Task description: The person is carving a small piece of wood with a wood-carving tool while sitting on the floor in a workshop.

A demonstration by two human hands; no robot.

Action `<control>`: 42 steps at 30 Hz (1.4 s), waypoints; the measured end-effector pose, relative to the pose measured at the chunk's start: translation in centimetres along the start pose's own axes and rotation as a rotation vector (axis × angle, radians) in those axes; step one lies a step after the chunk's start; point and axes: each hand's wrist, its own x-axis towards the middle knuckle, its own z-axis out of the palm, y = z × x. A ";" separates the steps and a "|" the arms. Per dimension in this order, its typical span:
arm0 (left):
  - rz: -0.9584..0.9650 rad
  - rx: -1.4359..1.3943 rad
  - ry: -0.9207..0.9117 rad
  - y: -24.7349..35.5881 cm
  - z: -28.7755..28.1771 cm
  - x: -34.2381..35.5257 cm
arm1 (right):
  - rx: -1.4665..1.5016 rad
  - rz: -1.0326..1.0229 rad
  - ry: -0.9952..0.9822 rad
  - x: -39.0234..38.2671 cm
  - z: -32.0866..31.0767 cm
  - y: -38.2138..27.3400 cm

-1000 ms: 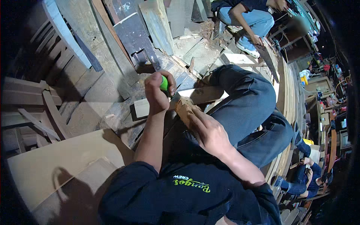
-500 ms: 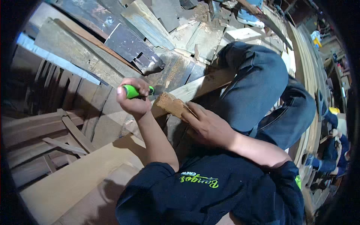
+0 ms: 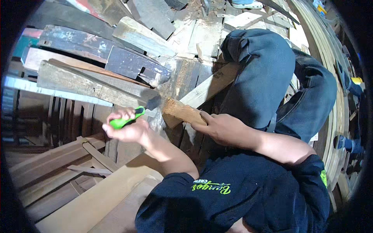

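Note:
My left hand [image 3: 130, 127] is closed round a green-handled tool [image 3: 123, 122]. Its dark grey end, smeared by motion, points at a short piece of wood [image 3: 181, 112] across a small gap. My right hand [image 3: 222, 130] grips the far end of that wood, thumb and fingers wrapped over it. The piece's free end looks rough and chipped, with a notch along its upper edge. Behind and below it, a longer pale board [image 3: 208, 90] runs at a slant toward my bent knee.
Old planks [image 3: 136, 64] with worn paint lie at the upper left. Slatted wooden frames [image 3: 83, 163] and a wide smooth board [image 3: 105, 190] are at the lower left. Long stacked lumber [image 3: 328, 73] runs along the right side. Another person's shoe [image 3: 248, 4] shows at the top.
My left hand has swung left and down with the green-handled tool, away from the wood, so its grey end now shows. My right hand still holds the wood. The whole view has shifted slightly.

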 end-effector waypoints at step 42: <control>-0.399 0.018 -0.367 -7.7 1.7 -3.1 | -0.127 0.073 0.320 6.3 -8.9 8.1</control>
